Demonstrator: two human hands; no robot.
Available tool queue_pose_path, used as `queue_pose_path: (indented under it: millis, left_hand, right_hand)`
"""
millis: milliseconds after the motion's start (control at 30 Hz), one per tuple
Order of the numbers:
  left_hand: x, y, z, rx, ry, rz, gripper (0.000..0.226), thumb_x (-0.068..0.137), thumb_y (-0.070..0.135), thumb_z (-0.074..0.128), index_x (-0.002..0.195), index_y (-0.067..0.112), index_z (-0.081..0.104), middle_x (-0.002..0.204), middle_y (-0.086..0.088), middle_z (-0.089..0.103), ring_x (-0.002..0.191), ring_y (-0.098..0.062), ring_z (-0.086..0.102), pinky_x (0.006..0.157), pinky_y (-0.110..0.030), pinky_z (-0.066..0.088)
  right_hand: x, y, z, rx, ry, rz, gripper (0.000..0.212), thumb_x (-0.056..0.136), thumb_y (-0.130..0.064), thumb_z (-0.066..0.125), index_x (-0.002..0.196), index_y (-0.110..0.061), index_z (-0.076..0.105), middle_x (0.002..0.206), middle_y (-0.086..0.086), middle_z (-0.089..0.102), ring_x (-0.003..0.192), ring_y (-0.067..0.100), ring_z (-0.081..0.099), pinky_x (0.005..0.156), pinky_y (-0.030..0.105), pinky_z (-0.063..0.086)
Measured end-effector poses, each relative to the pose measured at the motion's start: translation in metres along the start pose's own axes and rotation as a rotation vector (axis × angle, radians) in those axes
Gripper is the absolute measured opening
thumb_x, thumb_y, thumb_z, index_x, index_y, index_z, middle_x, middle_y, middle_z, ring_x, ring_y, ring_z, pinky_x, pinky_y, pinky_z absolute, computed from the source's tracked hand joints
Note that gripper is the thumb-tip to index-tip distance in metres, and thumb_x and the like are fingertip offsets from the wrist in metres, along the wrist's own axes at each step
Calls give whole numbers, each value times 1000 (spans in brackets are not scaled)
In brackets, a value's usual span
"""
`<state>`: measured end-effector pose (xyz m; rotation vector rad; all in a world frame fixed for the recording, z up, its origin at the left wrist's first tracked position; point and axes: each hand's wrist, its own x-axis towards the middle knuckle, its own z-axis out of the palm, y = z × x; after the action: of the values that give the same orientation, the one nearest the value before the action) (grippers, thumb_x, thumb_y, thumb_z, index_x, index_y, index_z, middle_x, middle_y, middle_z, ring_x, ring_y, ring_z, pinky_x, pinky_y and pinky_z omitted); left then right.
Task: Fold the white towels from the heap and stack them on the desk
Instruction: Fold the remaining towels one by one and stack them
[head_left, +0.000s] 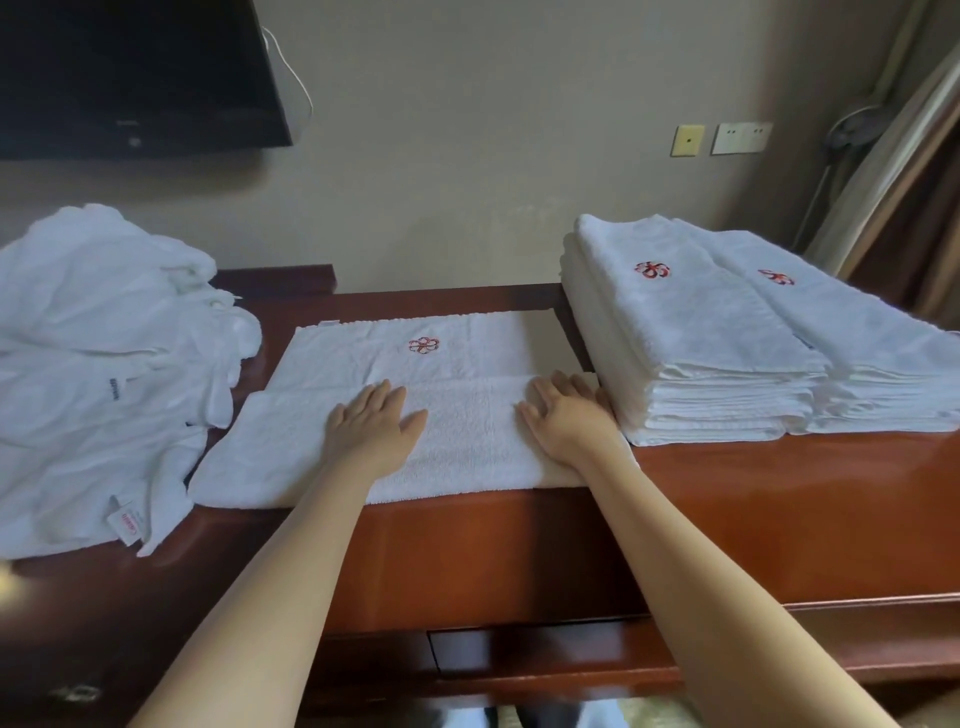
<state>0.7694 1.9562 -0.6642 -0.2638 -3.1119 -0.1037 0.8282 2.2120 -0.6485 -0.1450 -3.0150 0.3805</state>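
A white towel (467, 358) with a red flower emblem lies spread on the red-brown desk (753, 509), its near third folded over onto itself. My left hand (371, 421) lies flat on the folded flap, fingers straight. My right hand (566, 410) presses flat on the flap's right end, beside the stack. A heap of crumpled white towels (104, 374) sits at the left. Two stacks of folded white towels (727, 353) with red emblems stand side by side at the right.
A dark wall-mounted screen (135, 73) hangs at the top left. Wall sockets (740, 137) sit on the beige wall behind the stacks. A curtain and a fan (852, 130) are at the far right. The desk's front edge (519, 618) with a drawer runs below my arms.
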Motion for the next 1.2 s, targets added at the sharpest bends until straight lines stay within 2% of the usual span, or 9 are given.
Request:
queue_pose_path:
  millis: [200,300,467,533,700,800,900,1033,1200]
  left_hand:
    - [-10,7,1,19,-22,-81,72,87,71,1,151,40,2,160,15,-6,148,-17,-7,112,-60,1]
    - [-11,7,1,-4,-11,-84,75,84,73,1,151,40,3,160,15,-5,148,-17,-7,111,-62,1]
    - [-5,5,-7,-29,-20,-79,71,87,71,11,150,38,13,160,12,6,148,-17,2,111,-58,9]
    - [3,-6,-16,-56,-9,-100,68,91,66,16,150,33,20,159,6,16,147,-20,11,111,-55,14]
    - [35,-37,-32,-181,43,-265,52,96,47,35,136,14,42,139,-11,42,127,-34,40,101,-46,32]
    - [66,-41,-33,-192,136,-232,44,96,36,44,132,10,45,136,-12,42,121,-33,44,94,-41,40]
    - [110,-43,-35,-229,163,-172,40,96,24,48,132,6,46,140,-12,38,117,-33,48,92,-38,43]
    - [169,-49,-40,-205,158,-159,35,95,20,47,127,6,49,134,-12,40,97,-34,57,84,-42,52]
    - [214,-60,-34,-59,68,-185,37,96,19,45,131,8,50,136,-11,42,111,-33,53,88,-41,49]
  right_hand:
    - [-6,2,-4,1,-41,3,54,99,-50,25,146,-24,28,158,4,20,145,27,14,116,53,12]
    - [-3,-3,-7,-82,-39,20,50,100,-46,26,143,-21,34,152,6,31,141,29,22,114,53,16]
    - [6,-22,-8,-50,-27,-14,45,101,-39,29,141,-19,37,147,5,39,141,26,27,116,52,13]
    - [15,-33,-10,-60,-5,-42,45,101,-39,32,141,-19,38,145,4,42,135,27,35,114,50,22]
    - [61,-47,-13,-27,73,-40,42,101,-35,36,138,-18,43,134,7,53,118,30,50,91,39,40]
    - [96,-48,-9,-22,94,-26,40,100,-31,36,136,-16,44,129,8,56,116,30,50,85,37,41]
    - [133,-45,-3,-20,113,-29,40,99,-28,38,136,-15,45,131,8,55,120,28,47,89,38,43]
    - [179,-35,2,-44,137,-17,39,96,-27,41,133,-15,49,127,9,55,117,30,48,85,37,43]
    - [223,-25,7,-87,65,21,37,100,-30,36,131,-11,46,129,12,46,106,37,56,72,35,39]
